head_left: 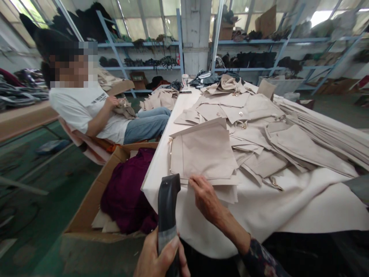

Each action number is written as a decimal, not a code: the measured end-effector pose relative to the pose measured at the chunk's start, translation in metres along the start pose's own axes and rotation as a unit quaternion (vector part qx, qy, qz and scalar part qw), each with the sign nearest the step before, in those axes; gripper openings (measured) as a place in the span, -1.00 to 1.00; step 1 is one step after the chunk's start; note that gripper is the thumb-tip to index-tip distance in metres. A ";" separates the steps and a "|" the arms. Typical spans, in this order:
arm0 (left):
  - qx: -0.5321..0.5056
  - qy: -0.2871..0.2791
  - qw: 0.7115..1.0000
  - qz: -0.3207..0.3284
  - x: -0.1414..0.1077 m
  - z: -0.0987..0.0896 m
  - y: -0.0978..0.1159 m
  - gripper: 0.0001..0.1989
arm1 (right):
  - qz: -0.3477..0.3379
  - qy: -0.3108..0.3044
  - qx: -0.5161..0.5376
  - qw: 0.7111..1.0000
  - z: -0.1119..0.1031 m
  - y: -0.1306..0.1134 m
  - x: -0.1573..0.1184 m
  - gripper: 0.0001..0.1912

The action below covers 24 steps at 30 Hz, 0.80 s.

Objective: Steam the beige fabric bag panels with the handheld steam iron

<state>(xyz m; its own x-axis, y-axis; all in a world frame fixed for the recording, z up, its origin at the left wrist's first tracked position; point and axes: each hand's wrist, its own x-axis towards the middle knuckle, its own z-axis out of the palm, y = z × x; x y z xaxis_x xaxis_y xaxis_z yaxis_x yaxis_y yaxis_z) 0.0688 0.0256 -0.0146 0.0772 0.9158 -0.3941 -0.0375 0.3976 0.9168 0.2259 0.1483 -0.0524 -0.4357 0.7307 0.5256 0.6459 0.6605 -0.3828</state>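
Note:
My left hand (161, 256), at the bottom centre, is wrapped round the handle of a dark grey tool (168, 204) that stands upright with its curved head on top. To its right, my right hand (206, 198) has its fingers pressed together on the lower edge of a flat beige fabric piece (201, 152). This piece lies on top of other beige pieces at the table's near left corner, with a zip along its left side. More beige pieces with metal clasps (259, 161) lie in a loose heap to the right.
A cardboard box (86, 219) holding purple cloth (127, 192) stands on the floor left of the white-covered table (163, 154). Beyond it a seated person (86, 104) holds beige fabric. Long beige strips (323, 134) lie at the right. Loaded shelves (155, 44) line the back wall.

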 end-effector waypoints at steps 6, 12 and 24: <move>0.049 -0.015 0.999 -0.009 0.025 0.012 0.019 -0.55 | 0.106 0.058 0.059 0.991 0.002 0.005 0.010 -0.74; 0.028 0.040 0.999 -0.014 0.030 0.022 0.044 -0.58 | 0.159 0.044 0.040 0.986 0.001 0.005 0.018 -0.77; 0.054 0.082 0.995 -0.026 0.011 0.022 0.035 -0.52 | 0.157 0.054 0.098 0.981 -0.001 0.009 0.018 -0.79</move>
<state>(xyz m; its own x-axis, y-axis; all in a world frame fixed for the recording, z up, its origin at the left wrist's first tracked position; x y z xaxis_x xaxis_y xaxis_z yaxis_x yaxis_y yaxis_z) 0.0899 0.0482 0.0144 -0.0882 0.8946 -0.4380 0.0710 0.4443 0.8931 0.2245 0.1674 -0.0458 -0.1575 0.8881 0.4319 0.6000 0.4334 -0.6724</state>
